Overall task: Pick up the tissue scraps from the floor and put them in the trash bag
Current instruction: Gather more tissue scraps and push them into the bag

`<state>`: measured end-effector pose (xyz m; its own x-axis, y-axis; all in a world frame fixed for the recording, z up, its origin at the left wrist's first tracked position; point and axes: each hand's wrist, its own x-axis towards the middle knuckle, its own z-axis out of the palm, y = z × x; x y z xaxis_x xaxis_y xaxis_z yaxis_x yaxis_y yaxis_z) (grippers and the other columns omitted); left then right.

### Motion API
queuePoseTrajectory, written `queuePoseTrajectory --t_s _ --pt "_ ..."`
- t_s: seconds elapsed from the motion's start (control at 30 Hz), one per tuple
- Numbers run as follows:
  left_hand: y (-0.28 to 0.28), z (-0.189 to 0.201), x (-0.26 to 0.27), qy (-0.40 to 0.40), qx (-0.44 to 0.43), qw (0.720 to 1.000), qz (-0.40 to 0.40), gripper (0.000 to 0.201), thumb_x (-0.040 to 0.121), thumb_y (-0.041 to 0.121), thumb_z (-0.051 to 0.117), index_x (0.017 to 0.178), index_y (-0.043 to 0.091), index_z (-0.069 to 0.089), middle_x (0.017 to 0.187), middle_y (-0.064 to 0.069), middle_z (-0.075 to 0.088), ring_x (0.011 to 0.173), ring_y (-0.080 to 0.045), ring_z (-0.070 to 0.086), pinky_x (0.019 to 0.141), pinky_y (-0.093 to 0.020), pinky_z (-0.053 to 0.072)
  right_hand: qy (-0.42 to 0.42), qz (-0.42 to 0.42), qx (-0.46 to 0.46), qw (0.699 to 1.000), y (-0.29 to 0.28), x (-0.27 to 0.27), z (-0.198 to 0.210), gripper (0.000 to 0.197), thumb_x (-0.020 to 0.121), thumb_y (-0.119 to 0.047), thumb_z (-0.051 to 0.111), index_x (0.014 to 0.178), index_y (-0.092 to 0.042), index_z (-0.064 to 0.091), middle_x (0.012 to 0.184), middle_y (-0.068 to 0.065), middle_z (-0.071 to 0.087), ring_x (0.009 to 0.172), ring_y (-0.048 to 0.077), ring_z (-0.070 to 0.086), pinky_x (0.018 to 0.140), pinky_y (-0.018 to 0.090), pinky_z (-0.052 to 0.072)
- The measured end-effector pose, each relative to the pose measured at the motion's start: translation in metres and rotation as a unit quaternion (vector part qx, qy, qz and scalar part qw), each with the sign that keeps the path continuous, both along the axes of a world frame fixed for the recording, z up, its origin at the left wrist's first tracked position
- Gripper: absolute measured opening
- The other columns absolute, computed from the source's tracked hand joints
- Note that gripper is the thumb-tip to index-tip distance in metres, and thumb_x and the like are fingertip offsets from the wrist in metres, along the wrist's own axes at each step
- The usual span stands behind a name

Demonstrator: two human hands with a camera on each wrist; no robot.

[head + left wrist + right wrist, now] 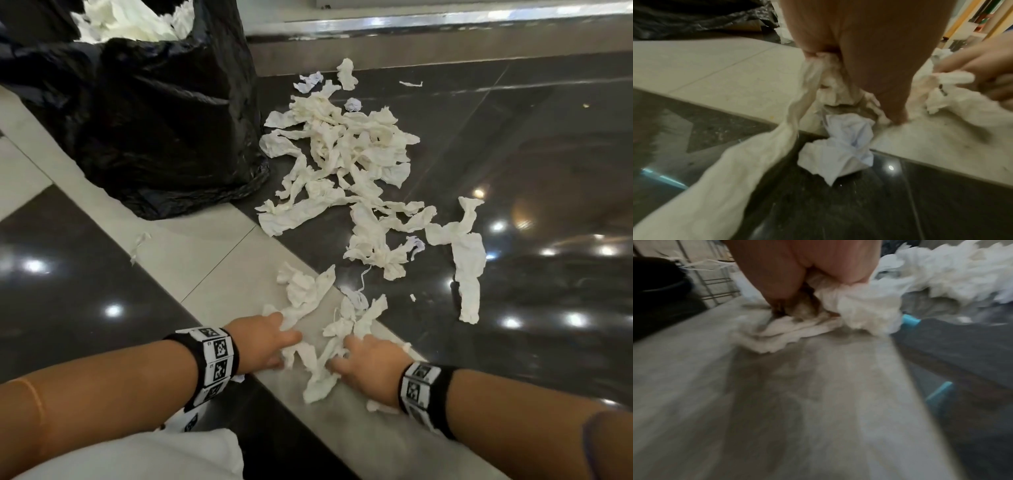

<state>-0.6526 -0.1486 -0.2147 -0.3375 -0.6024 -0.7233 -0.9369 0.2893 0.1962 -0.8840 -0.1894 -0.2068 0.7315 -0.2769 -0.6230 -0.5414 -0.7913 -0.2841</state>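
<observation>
White tissue scraps (349,150) lie in a loose pile on the dark glossy floor, right of the black trash bag (154,120), whose mouth shows tissue inside. Both hands are low on the pale tile strip (205,260). My left hand (286,337) grips a bunch of scraps (830,84), and a long strip (756,154) trails from its fingers. My right hand (356,353) has its fingers curled into another bunch of tissue (859,309) that lies on the tile. A crumpled bluish-white scrap (838,149) rests just below the left hand.
A long tissue strip (469,260) lies apart at the right, and a small scrap (138,243) sits on the pale tile near the bag. A raised ledge with a metal edge (445,20) runs along the back. White clothing (137,455) fills the bottom left.
</observation>
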Motion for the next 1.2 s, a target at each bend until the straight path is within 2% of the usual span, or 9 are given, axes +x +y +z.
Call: queuePoseTrajectory --t_s 0.07,0.2,0.4,0.47,0.67,0.83,0.93,1.13,1.2 --pt "-0.004 0.003 -0.002 -0.001 -0.009 1.000 -0.021 0.031 0.088 0.014 0.047 0.119 0.016 0.041 0.118 -0.015 0.044 0.085 -0.033 0.056 0.069 -0.040 0.046 0.000 -0.041 0.001 0.999 -0.023 0.001 0.000 0.032 0.095 -0.034 0.040 0.121 -0.018 0.045 0.120 0.014 0.043 0.100 0.035 0.054 0.073 0.037 0.043" --pt "-0.022 0.016 0.009 0.046 -0.070 0.996 0.036 0.022 0.087 0.013 0.049 0.109 0.011 0.046 0.136 -0.012 0.035 0.081 -0.025 0.051 0.071 -0.034 0.043 -0.067 -0.210 0.014 0.975 -0.065 0.006 0.014 0.028 0.082 -0.033 0.058 0.102 -0.014 0.058 0.111 0.004 0.052 0.093 0.024 0.058 0.079 0.030 0.046" --pt "-0.022 0.012 0.025 0.020 -0.045 0.996 0.068 0.067 0.088 0.004 0.047 0.143 0.031 0.020 0.157 -0.008 -0.011 0.101 -0.032 0.059 0.083 -0.032 0.045 -0.174 -0.370 0.078 0.909 -0.087 0.023 0.047 0.010 0.079 -0.013 0.058 0.087 -0.019 0.058 0.069 -0.005 0.051 0.053 0.011 0.044 0.054 0.024 0.041" --pt "-0.016 0.012 0.026 0.009 -0.036 0.997 0.073 0.069 0.091 0.010 0.046 0.145 0.033 0.012 0.155 -0.012 0.004 0.101 -0.031 0.058 0.086 -0.032 0.044 -0.187 -0.380 0.083 0.902 -0.090 0.028 0.057 0.009 0.082 -0.015 0.055 0.084 -0.018 0.063 0.069 -0.003 0.057 0.056 0.013 0.049 0.058 0.028 0.047" --pt "-0.016 0.019 0.032 0.011 -0.032 0.997 0.076 0.028 0.090 0.018 0.046 0.117 0.013 0.052 0.121 -0.009 0.052 0.101 -0.029 0.057 0.082 -0.037 0.046 -0.295 -0.379 0.035 0.877 -0.111 0.047 0.119 0.023 0.080 -0.016 0.058 0.060 -0.026 0.055 0.064 -0.004 0.055 0.061 0.013 0.052 0.064 0.031 0.046" --pt "0.000 0.023 0.040 0.015 0.012 0.999 0.027 0.066 0.068 0.056 0.067 0.116 0.017 0.044 0.118 -0.008 0.042 0.100 -0.028 0.051 0.083 -0.041 0.047 -0.491 -0.326 -0.047 0.806 -0.143 0.097 0.216 0.009 0.073 -0.026 0.059 0.078 -0.026 0.051 0.080 -0.003 0.051 0.069 0.017 0.050 0.067 0.031 0.047" --pt "0.012 0.014 0.037 -0.027 0.049 0.998 -0.013 0.072 0.070 0.038 0.075 0.125 0.018 0.033 0.136 -0.017 0.024 0.109 -0.041 0.045 0.088 -0.049 0.045 -0.558 -0.278 -0.086 0.777 -0.162 0.146 0.259 0.031 0.069 -0.011 0.052 0.096 -0.024 0.045 0.096 -0.004 0.044 0.075 0.015 0.046 0.064 0.021 0.044" --pt "0.025 0.017 0.054 0.047 0.035 0.995 -0.079 0.034 0.095 0.024 0.041 0.126 0.012 0.036 0.139 -0.026 0.022 0.109 -0.048 0.045 0.089 -0.056 0.043 -0.612 -0.209 -0.250 0.721 -0.198 0.249 0.287 0.048 0.065 0.006 0.036 0.111 -0.004 0.047 0.110 0.003 0.031 0.100 0.017 0.039 0.090 0.021 0.039" --pt "0.026 0.014 0.055 0.037 -0.036 0.987 -0.152 0.047 0.097 0.044 0.028 0.125 0.008 0.040 0.109 -0.023 0.040 0.110 -0.040 0.047 0.088 -0.047 0.041 -0.620 -0.210 -0.266 0.707 -0.205 0.279 0.284 0.054 0.065 0.008 0.034 0.116 -0.004 0.048 0.117 0.010 0.036 0.104 0.021 0.040 0.094 0.023 0.039"
